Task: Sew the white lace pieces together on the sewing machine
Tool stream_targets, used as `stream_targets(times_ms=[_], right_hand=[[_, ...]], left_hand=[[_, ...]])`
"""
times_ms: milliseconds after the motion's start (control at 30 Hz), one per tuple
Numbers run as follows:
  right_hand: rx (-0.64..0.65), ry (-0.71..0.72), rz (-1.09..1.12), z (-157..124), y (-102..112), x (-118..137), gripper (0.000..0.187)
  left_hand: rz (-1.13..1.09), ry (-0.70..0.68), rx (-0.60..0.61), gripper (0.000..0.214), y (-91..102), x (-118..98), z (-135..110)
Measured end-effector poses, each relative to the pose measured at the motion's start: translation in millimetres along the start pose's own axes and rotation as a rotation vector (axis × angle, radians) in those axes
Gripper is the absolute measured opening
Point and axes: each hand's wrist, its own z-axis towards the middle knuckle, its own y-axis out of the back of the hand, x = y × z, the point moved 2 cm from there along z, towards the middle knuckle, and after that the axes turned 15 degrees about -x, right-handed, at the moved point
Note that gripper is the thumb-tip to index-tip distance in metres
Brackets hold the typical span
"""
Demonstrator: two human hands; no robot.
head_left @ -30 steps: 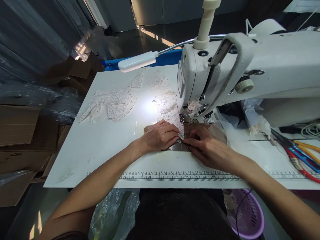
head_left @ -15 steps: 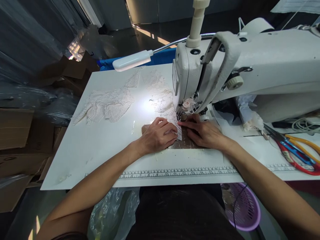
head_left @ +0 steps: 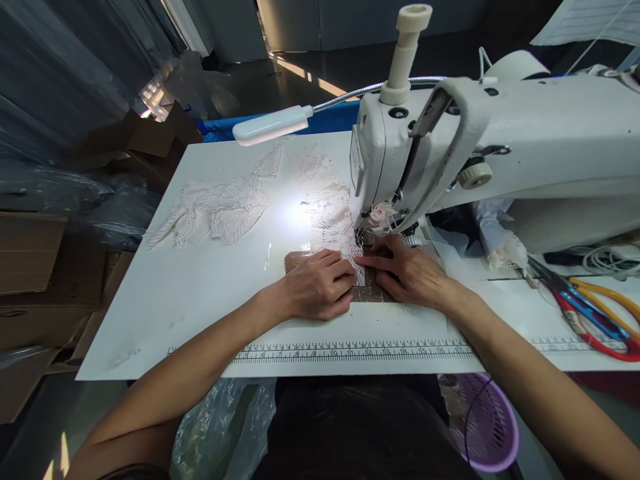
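A strip of white lace (head_left: pixel 359 270) lies under the presser foot (head_left: pixel 367 237) of a white sewing machine (head_left: pixel 383 143), its near end reaching over a brown metal plate (head_left: pixel 373 292). My left hand (head_left: pixel 323 283) rests left of this strip, fingers curled closed on its edge. From the other side, my right hand (head_left: pixel 407 270) lies over the plate with fingers stretched out, the index fingertip touching the lace just in front of the foot. A pink fabric rose (head_left: pixel 381 212) hangs by the needle bar. The needle tip is too small to make out.
More lace (head_left: pixel 215 210) spreads across the white table (head_left: pixel 210 293) on the left. A lamp (head_left: pixel 273 125) shines from above. Scissors (head_left: pixel 607 313) lie at the right, and a printed ruler (head_left: pixel 350 351) runs along the front edge. Below stands a purple basket (head_left: pixel 493 427); cardboard boxes (head_left: pixel 40 267) stand left.
My left hand has slid slightly toward me, away from the presser foot. The right index finger has also come a little nearer to me along the lace. The view has shifted slightly.
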Motion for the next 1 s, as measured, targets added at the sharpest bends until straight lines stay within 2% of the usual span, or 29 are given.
stream_targets(times_ms=[233, 500, 700, 1000], right_hand=[[0.030, 0.019, -0.156, 3, 0, 5, 0.040], [0.082, -0.090, -0.356, 6, -8, 8, 0.042], [0.002, -0.052, -0.243, 4, -3, 12, 0.040], [-0.021, -0.065, -0.186, 5, 0, 14, 0.038]], left_hand=[[0.052, 0.022, -0.076, 0.020, -1.9, 0, -2], [0.038, 0.106, -0.081, 0.025, -7.4, 5, -2], [0.055, 0.110, -0.084, 0.031, -9.5, 8, -3], [0.050, 0.194, -0.022, 0.036, -7.9, 15, 1]])
